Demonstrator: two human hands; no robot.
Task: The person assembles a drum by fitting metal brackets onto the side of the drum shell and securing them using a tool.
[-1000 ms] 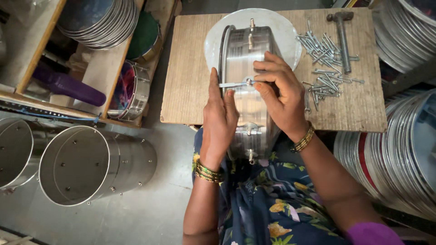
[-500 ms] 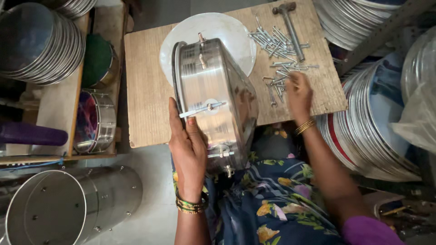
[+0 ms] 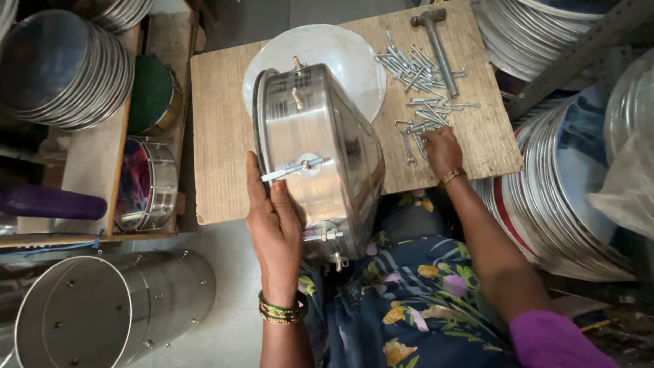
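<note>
A shiny steel drum shell (image 3: 320,160) lies on its side, tilted, at the near edge of a wooden board (image 3: 218,136), with a white round drum skin (image 3: 347,58) behind it. A thin metal tension rod (image 3: 289,169) sticks out from its side. My left hand (image 3: 272,221) lies flat against the shell's left side and steadies it. My right hand (image 3: 439,150) reaches into a heap of metal hook rods (image 3: 419,88) on the board's right part, fingers curled over them; I cannot tell if one is gripped.
A hammer (image 3: 436,37) lies at the board's far right. Stacks of steel rims (image 3: 565,177) stand to the right, more rings (image 3: 65,68) at far left. A steel cylinder (image 3: 102,310) lies on the floor at lower left. Small drums (image 3: 146,180) sit on a shelf.
My right hand left the shell and moved right to the heap of rods. My left hand slid down the shell's side. The view shifted left.
</note>
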